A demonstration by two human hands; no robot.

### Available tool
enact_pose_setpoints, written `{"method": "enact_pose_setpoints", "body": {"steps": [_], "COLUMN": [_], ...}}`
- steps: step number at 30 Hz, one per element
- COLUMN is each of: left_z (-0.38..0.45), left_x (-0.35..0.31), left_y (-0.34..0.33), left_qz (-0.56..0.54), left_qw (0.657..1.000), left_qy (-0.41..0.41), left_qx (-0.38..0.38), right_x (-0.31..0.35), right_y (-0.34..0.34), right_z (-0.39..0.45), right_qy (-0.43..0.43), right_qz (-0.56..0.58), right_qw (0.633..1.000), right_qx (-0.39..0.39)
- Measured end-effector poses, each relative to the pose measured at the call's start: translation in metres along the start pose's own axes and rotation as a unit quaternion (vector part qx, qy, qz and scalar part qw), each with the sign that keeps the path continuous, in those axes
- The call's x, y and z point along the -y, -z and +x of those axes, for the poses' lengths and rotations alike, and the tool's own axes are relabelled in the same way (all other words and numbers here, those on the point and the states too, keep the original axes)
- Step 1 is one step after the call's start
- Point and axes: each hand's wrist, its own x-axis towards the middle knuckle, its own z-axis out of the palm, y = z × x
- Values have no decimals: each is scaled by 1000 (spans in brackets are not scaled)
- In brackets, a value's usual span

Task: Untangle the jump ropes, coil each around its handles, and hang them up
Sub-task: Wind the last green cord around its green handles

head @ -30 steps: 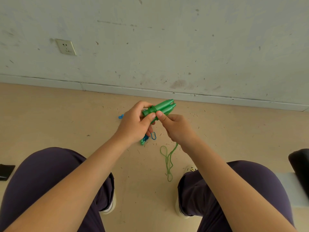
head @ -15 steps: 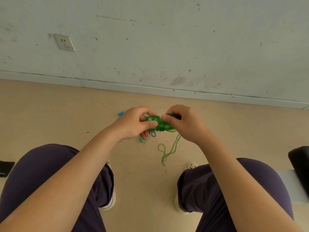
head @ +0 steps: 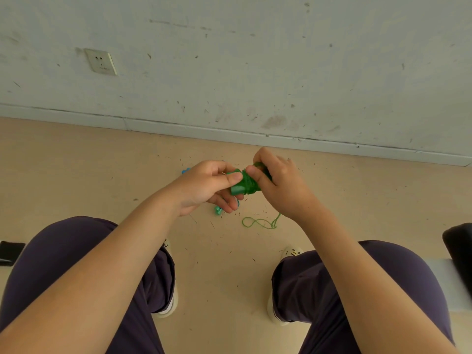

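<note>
I hold the green jump rope handles (head: 241, 186) between both hands above the floor. My left hand (head: 207, 187) pinches their near end with thumb and fingers. My right hand (head: 278, 185) grips the far end, with green cord wound round the handles under its thumb. The loose green cord (head: 260, 223) hangs from my right hand and lies in small loops on the floor. A blue jump rope (head: 218, 210) lies on the floor beneath my left hand, mostly hidden by it; a blue bit (head: 186, 170) shows behind the hand.
I sit facing a grey wall with a socket (head: 102, 62) at upper left. My knees frame the beige floor. A black object (head: 10, 252) lies at the left edge and a dark one (head: 459, 254) on a bench at the right.
The handles have turned from pointing up-right to lying nearly across. My right hand has gone over their far end, and the loose cord on the floor has shortened and shifted right.
</note>
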Motion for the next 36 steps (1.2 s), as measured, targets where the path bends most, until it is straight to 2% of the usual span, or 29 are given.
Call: {"method": "enact_pose_setpoints", "body": {"steps": [6,11,14,18,23,27,32,36], "left_z": [-2,1,1,2,5,4,3,5], "left_x": [-1,4,6,6,3,4,6,7], "left_y": [3,0,-1,-6,-4,-2,-1,-1], "left_qz": [45,80,117,165,162,157,151,131], "left_qw": [995,996,991,983,984,985,985,990], "left_qy": [48,18,20,31,14,0,-4,-12], "left_qx": [76,43,57,74,77,72,79,55], "right_x": [-3,-4,-5,-1,0,-1,-6,-2], "right_y": [-3,3,8,6,4,5,10,6], "right_z": [-3,-3,-3,-3,-2,1,1,-1], "right_qy": [15,-34,-55,-50,-107,-148,-147,-162], "right_qz": [6,38,111,136,165,148,173,178], "right_qw": [1000,997,989,986,979,974,969,965], "right_qx": [9,55,78,78,53,84,101,104]}}
